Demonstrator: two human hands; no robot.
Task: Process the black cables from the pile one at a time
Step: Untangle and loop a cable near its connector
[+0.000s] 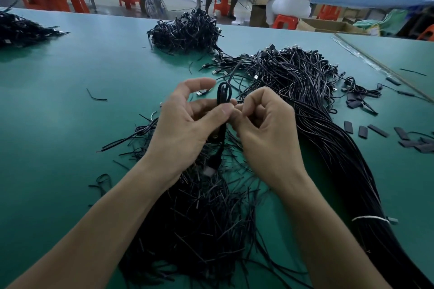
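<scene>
Well left of the long pile [305,91] lies a tangled heap [21,30], probably finished cables. Just left of the pile, the left hand [185,124] pinches one folded cable [224,92], and the right hand [265,129] nips it alongside with curled fingers. Most of the pile looks unprocessed.

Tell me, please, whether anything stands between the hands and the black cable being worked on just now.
Nothing visible does. The left hand pinches the looped black cable between thumb and fingers, and the right hand pinches it right beside the left thumb, both above the pile on the green table.
</scene>
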